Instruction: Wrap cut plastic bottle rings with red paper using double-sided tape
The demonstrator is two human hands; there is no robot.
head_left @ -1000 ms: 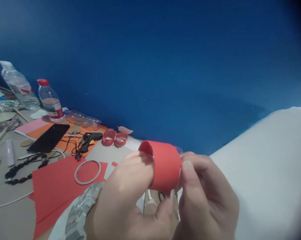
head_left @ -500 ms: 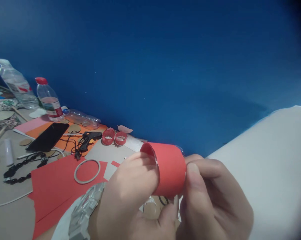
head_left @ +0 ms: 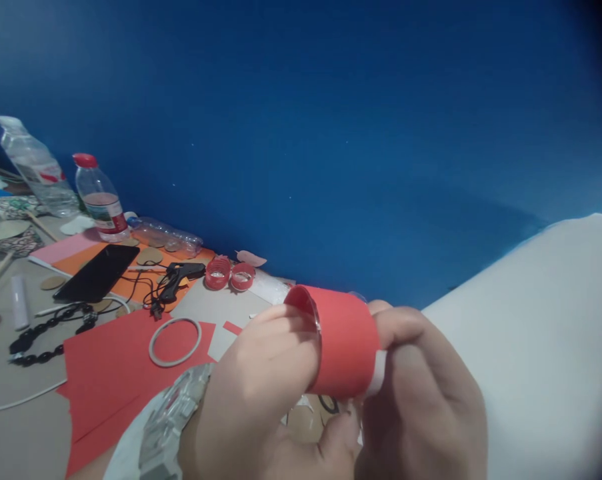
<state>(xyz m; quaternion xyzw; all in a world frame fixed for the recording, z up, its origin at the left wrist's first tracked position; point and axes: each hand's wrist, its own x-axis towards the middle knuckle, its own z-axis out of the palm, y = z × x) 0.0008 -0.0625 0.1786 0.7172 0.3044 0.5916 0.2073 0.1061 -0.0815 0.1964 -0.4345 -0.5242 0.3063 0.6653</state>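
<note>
two hands clasp one red paper cylinder — left hand, right hand, either end

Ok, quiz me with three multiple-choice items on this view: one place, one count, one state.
1. Where does the grey ring lie?
A on red paper
B on the phone
C on a bottle

2. How many small red coiled rings sit by the blue wall?
A one
B two
C four

3. How is the red paper tube held?
A lying on the table
B by one hand
C between left hand and right hand

Answers: 1 A, red sheet shows under and inside the ring. 2 B, a pair side by side. 3 C, fingers of both hands grip it.
</note>
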